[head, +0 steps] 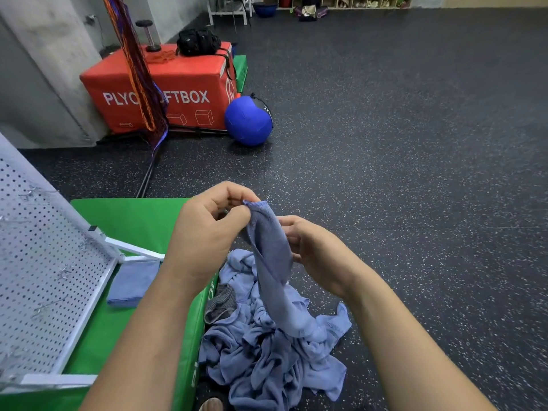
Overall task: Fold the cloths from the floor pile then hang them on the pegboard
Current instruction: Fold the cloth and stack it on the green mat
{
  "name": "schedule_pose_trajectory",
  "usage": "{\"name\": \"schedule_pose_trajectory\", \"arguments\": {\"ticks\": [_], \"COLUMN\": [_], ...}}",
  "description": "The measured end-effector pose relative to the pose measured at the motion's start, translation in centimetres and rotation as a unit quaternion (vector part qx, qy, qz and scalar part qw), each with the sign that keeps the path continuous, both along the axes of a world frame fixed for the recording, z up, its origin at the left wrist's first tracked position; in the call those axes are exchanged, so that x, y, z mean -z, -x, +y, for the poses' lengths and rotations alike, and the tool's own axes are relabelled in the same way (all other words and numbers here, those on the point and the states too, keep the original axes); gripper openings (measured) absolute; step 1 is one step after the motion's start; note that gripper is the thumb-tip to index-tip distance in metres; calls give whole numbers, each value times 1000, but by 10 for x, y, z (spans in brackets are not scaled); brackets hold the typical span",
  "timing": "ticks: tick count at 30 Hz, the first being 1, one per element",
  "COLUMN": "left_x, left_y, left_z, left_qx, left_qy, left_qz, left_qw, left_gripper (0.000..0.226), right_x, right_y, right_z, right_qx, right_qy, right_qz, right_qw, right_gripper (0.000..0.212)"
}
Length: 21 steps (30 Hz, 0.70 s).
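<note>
- The white pegboard [44, 262] stands tilted at far left on the green mat [133, 221].
- The left hand [207, 229] pinches the top corner of a blue-grey cloth [272, 262], which hangs twisted.
- The right hand [314, 247] grips the cloth's edge, above the crumpled floor pile [267, 357].

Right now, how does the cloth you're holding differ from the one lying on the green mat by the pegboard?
The held cloth hangs twisted and unfolded, gripped by the left hand and right hand; the folded cloth lies flat in a neat rectangle, untouched. The held cloth dangles over the floor pile; the folded cloth rests on the green mat. Both are blue-grey fabric.
</note>
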State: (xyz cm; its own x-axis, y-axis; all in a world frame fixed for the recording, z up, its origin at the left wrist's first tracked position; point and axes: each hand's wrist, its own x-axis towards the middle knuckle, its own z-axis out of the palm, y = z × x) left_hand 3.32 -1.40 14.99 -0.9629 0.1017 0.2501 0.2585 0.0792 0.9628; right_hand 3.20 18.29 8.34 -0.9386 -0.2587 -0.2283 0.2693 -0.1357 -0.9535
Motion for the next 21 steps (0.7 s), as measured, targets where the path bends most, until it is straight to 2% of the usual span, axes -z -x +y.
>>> {"name": "schedule_pose_trajectory", "arguments": {"ticks": [3,6,9,13,16,21], "left_x": [-2,0,3,5,4,4], "left_y": [2,6,8,10,10,11], "left_z": [-5,-13,-15,-13,-12,-13], "left_qx": [-10,-36,-66,-93,-87,-91], "left_qy": [2,15,44,58,36,29], "left_qz": [5,5,24,55,62,69], "left_qw": [1000,999,997,992,994,993], "left_gripper": [28,27,24,21,21,20], "right_x": [-1,-4,-11,-20,-22,-28], "right_y": [-2,2,5,-1,-7,-12], "right_z": [4,12,18,19,18,19], "right_qx": [-31,46,132,141,128,93], "right_qy": [-2,-9,-1,-24,-32,78], "right_qz": [36,68,114,146,137,120], "right_qw": [999,997,985,979,982,985], "right_gripper": [21,7,6,8,17,54]}}
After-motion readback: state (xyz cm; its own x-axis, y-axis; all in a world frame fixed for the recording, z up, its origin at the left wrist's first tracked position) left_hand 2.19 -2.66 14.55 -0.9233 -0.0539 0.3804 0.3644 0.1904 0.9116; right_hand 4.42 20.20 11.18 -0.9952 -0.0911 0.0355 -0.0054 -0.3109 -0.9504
